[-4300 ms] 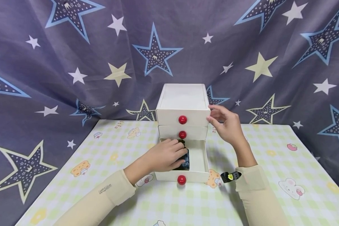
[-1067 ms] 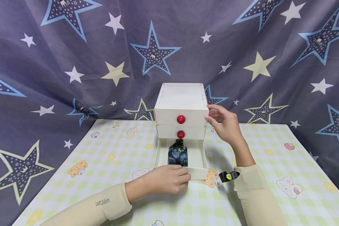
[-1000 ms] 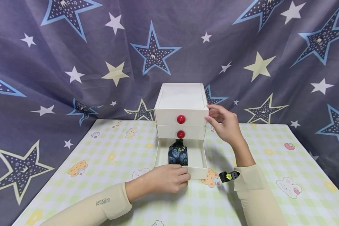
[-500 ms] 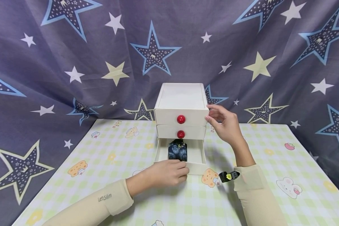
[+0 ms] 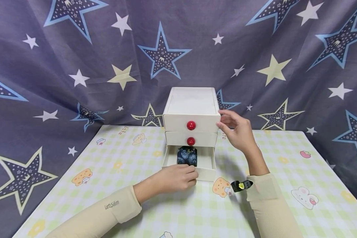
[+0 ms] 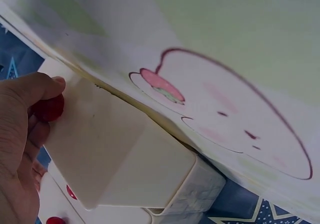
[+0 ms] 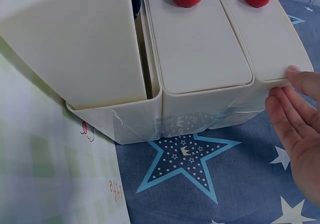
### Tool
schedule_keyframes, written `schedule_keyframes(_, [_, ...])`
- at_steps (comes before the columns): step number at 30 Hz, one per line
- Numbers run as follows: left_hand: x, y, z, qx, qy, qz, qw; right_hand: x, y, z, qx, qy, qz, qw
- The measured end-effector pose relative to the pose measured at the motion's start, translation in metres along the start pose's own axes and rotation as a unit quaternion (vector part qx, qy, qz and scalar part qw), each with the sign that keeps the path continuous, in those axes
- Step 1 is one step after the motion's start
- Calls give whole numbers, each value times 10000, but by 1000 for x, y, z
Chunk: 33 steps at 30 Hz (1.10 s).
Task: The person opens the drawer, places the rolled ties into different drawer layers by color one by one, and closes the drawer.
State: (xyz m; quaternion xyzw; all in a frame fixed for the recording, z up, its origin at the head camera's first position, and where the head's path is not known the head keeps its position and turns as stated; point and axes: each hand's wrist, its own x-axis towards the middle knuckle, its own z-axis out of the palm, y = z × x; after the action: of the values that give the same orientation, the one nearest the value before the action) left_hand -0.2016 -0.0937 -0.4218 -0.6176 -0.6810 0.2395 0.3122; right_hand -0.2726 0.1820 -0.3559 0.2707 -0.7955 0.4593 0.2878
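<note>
A white drawer unit (image 5: 193, 100) with three stacked drawers stands at the back of the table. Its bottom drawer (image 5: 207, 174) is partly pulled out, and a folded dark blue cloth (image 5: 187, 156) with a flower pattern lies inside. My left hand (image 5: 178, 178) is at the front of this drawer; the left wrist view shows thumb and fingers pinching its red knob (image 6: 50, 108), which the hand hides in the head view. Up at the unit's right front edge, my right hand (image 5: 238, 130) grips the corner, thumb on the front and fingers along the side.
Red knobs (image 5: 191, 125) mark the two upper drawers, both closed. A checked cartoon tablecloth (image 5: 122, 172) covers the table, and a star-patterned curtain (image 5: 107, 43) hangs right behind it. A small black and yellow device (image 5: 241, 185) sits at the right wrist.
My left hand let go of the cloth in the drawer, took the bottom knob and has moved the drawer inward, covering part of the cloth. My right hand has stayed at the corner.
</note>
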Motion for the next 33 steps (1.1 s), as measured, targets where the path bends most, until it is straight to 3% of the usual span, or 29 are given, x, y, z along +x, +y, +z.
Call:
schedule_keyframes(19, [3,-3,6,96,-122,-46,9999,0,3,1,39,43,-69,10000])
schedule_keyframes(33, [3,-8,9,-127,-215,-165,9996,-1,3,2,11,39,-66,10000])
